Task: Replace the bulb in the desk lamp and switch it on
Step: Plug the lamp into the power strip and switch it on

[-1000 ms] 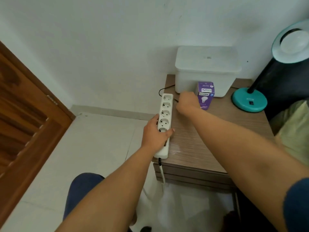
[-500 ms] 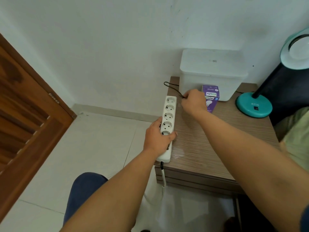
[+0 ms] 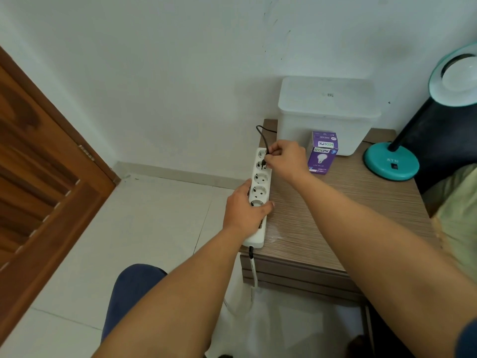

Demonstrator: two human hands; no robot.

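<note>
While the left hand (image 3: pixel 246 206) presses down on the near end of a white power strip (image 3: pixel 259 195), fingers wrapped over its edge to pin it on the bedside table (image 3: pixel 335 218), the right hand (image 3: pixel 285 158) pinches a small black plug (image 3: pixel 263 162) between thumb and fingertips, holding it at the second socket from the strip's far end. Whether the pins are seated or just clear of the socket cannot be told from the head camera, the only view. A thin black cord (image 3: pixel 261 133) loops up from the plug and runs back behind a white lidded box (image 3: pixel 326 112) against the wall.

Judged from this, the step in hand concerns the lamp's power, either cutting it before the bulb swap or restoring it afterwards. The next move calls for a straight push or pull along the socket's axis, with the strip kept pinned so it does not lift or slide.

Just beside the right wrist stands a purple bulb carton (image 3: pixel 322 153), upright and apparently closed, touching or nearly touching the box behind it. A teal desk lamp (image 3: pixel 391 164) sits at the table's far right, its shade (image 3: pixel 456 78) tilted toward the camera with a pale bulb face showing. Nothing lies between hand and socket, though the carton stands near enough to be knocked by a hurried withdrawal.
</note>
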